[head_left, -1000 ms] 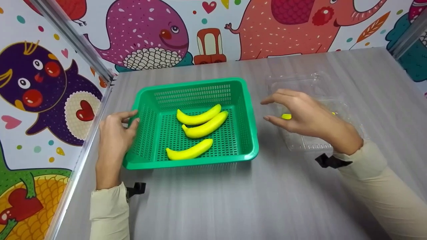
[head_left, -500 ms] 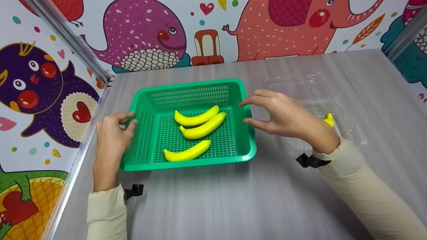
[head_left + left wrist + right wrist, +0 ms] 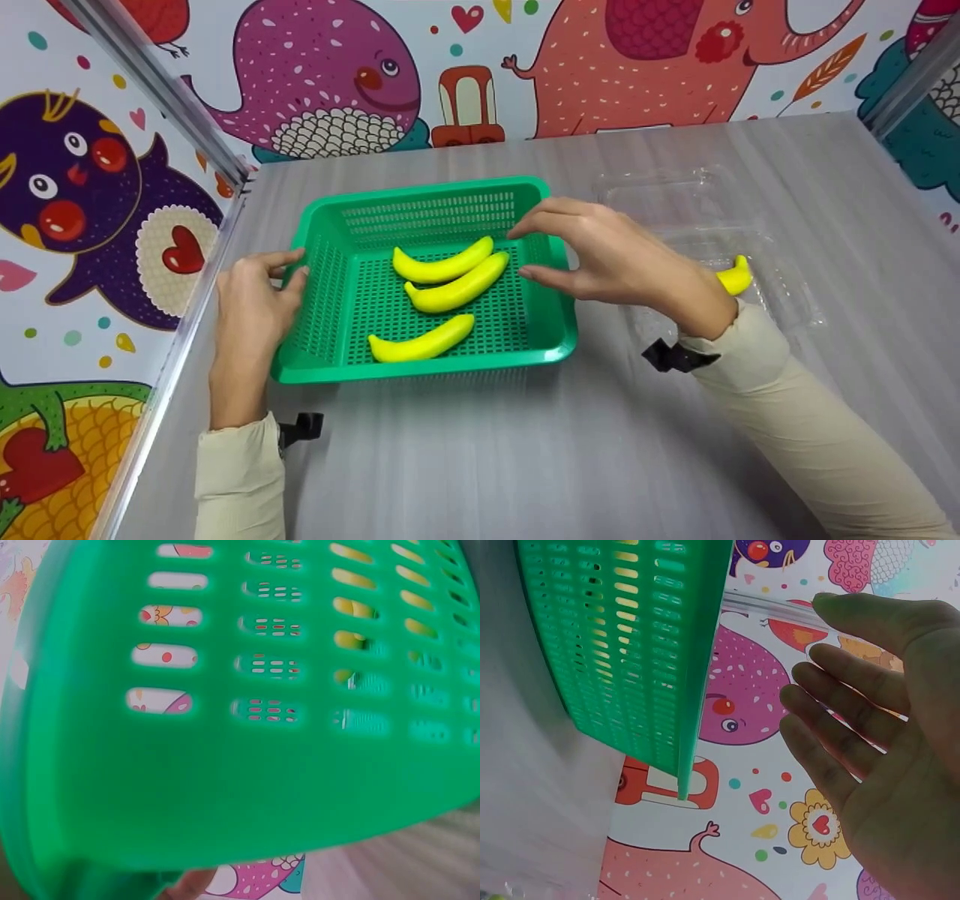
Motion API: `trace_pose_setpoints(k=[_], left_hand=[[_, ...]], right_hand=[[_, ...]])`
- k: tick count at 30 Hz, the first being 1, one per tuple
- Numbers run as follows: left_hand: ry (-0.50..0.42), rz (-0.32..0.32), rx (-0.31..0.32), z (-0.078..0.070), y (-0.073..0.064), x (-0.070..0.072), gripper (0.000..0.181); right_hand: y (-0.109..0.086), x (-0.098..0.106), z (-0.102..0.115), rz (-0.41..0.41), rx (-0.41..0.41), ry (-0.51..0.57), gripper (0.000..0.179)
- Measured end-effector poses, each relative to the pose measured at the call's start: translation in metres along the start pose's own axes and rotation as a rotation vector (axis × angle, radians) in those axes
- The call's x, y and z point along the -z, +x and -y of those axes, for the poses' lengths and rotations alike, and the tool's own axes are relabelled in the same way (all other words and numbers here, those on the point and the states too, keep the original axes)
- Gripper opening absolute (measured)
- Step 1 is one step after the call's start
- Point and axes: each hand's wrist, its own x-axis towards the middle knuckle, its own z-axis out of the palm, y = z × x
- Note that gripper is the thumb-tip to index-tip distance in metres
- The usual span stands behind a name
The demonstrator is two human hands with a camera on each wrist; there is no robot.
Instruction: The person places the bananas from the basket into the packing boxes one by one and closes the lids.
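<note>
A green perforated plastic basket [image 3: 420, 367] stands on the table with three yellow bananas inside. Two bananas [image 3: 461, 289] lie close together toward the back, and one banana [image 3: 424, 341] is nearer the front. My left hand [image 3: 255, 311] holds the basket's left rim, thumb and fingers at its edge; in the left wrist view the basket wall [image 3: 187, 787] hides most of that hand. Over the right rim hovers my right hand [image 3: 611, 259], fingers spread and nothing between them. The right wrist view shows this hand [image 3: 885, 742] apart from the basket's side.
On the right lies an open clear plastic clamshell box [image 3: 787, 300], its lid folded back, with another banana [image 3: 735, 276] partly hidden behind my right wrist. Cartoon-printed walls [image 3: 472, 112] bound the grey table [image 3: 465, 457] at the back and left.
My right hand has moved left from above the clear box to over the basket's right rim, uncovering a banana in the box. My left hand stays at the left rim.
</note>
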Motion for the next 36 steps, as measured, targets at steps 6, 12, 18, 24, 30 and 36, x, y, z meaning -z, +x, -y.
trace_pose_setpoints(k=[6, 12, 18, 24, 30, 36], left_hand=[[-0.009, 0.002, -0.005, 0.001, 0.0, 0.0, 0.031], [-0.015, 0.017, 0.008, 0.001, 0.0, 0.0, 0.032], [-0.022, 0.0, -0.001, 0.001, 0.0, -0.001, 0.032], [-0.011, -0.017, -0.01, 0.0, 0.0, -0.001, 0.031], [-0.011, -0.001, -0.003, 0.0, 0.0, 0.0, 0.031], [-0.013, 0.001, -0.002, 0.0, 0.0, 0.0, 0.031]], right_hand=[[0.007, -0.004, 0.003, 0.017, 0.024, 0.004, 0.047], [0.015, -0.012, 0.007, 0.059, 0.044, -0.035, 0.048], [0.021, -0.019, 0.016, 0.085, 0.05, -0.047, 0.046], [0.026, -0.027, 0.024, 0.099, 0.081, -0.042, 0.043], [0.032, -0.03, 0.033, 0.132, 0.1, -0.066, 0.044], [0.042, -0.03, 0.041, 0.162, 0.125, -0.083, 0.045]])
